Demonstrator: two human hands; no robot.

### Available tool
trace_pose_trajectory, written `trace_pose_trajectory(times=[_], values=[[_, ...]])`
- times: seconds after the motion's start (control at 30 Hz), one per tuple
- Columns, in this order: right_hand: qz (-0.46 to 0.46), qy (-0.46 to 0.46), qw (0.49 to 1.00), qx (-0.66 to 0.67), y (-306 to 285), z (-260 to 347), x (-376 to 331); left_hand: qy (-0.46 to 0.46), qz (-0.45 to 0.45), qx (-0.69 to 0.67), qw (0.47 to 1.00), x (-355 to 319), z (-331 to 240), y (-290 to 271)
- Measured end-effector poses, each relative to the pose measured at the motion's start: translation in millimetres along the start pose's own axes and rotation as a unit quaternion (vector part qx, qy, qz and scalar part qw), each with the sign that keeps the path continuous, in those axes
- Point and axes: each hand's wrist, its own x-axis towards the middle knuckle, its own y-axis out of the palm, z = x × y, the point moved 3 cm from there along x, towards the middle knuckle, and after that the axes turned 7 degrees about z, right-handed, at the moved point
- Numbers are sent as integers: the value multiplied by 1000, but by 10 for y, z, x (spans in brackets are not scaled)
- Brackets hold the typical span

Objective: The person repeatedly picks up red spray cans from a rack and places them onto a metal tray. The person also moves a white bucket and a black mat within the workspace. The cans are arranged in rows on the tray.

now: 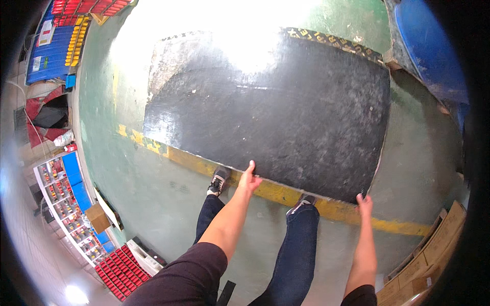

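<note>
Gripping black mat (280, 112) by near edge with left hand (249, 182), by right corner with right hand (364, 202) — seemingly raised at the grip, beyond it not yet evidently clear of green floor (178, 224).

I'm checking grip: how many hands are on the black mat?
2: left hand midway along the near edge of the black mat, right hand at its near right corner.

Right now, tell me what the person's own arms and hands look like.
The left hand and right hand wear no gloves. Dark, plain-looking short sleeves leave both forearms bare; no watch or bracelet shows.
</note>
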Motion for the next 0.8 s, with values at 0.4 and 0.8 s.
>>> trace_pose_trajectory(times=[0.4, 0.8], values=[[75, -123, 977, -160, 121, 799, 877, -40, -38, 145, 988, 425, -407, 88], [68, 7, 996, 59, 1054, 1399, 1409, -74, -108, 206, 970, -274, -509, -792]])
